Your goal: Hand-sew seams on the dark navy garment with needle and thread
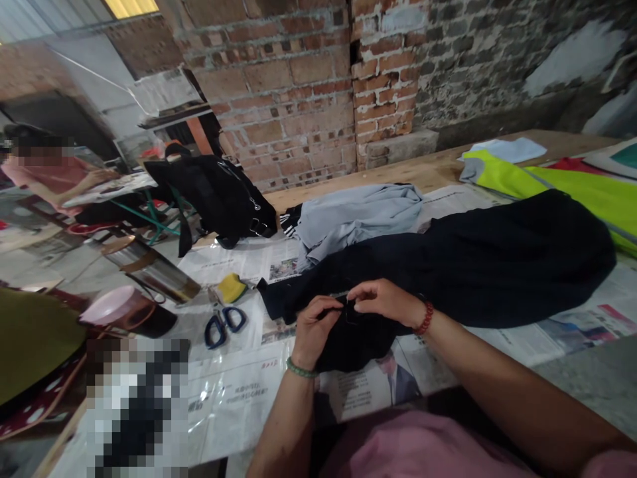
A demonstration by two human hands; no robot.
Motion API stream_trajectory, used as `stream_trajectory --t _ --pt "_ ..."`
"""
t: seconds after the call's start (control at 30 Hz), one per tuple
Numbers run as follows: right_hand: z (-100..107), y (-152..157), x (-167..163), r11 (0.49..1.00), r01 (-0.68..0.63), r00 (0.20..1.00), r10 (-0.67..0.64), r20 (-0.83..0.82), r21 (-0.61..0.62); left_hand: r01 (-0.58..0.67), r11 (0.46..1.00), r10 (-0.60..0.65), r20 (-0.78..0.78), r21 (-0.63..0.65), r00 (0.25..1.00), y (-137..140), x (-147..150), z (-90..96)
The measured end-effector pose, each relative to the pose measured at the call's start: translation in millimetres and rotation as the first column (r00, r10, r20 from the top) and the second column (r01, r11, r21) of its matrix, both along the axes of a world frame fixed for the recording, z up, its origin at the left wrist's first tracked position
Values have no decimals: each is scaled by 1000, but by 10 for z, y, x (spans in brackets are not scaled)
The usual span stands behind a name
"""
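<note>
A long dark navy garment lies across the table, and a black part of it or a separate black cloth hangs toward me. My left hand, with a green bracelet at its wrist, pinches the edge of this black cloth. Close by on the right, my right hand, wearing a red bead bracelet, has thumb and fingertips closed at the same spot. A thin pale line shows between the hands; it is too small to name. Blue-handled scissors lie left of my left hand.
Newspaper under clear plastic covers the table. On the left are a yellow sponge, a steel flask and a pink-lidded cup. A black bag, grey clothing and a neon vest lie beyond. Another person sits far left.
</note>
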State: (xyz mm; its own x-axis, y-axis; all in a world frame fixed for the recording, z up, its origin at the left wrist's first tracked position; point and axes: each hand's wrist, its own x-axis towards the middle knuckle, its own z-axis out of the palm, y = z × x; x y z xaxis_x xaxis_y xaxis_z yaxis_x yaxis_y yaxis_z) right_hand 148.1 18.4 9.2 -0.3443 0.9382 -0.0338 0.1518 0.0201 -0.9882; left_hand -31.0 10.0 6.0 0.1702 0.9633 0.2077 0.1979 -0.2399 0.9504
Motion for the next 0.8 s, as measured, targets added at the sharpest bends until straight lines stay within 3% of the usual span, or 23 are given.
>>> stream_trajectory --t 0.2,0.4,0.5,0.57,0.67,0.8 --pt "-1 -44 -42 989 38 995 -51 -87 -142 35 999 -33 -36 34 999 0 7 -13" --pt "-2 -81 -127 990 78 989 -92 -119 -114 24 1000 -25 -22 -18 999 4 16 -20" --pt "-22 -79 -151 989 126 984 -134 -113 -77 -41 992 42 11 -119 999 12 24 -30" --pt "-48 -58 -159 982 180 970 -188 -152 -65 -49 967 70 76 -250 995 18 20 -29" --pt "-89 -8 -163 967 239 938 -252 -236 -83 58 883 47 210 -466 977 23 -10 -16" --pt "-110 55 -180 950 281 898 -309 -314 -133 188 785 52 366 -590 929 19 -57 2"
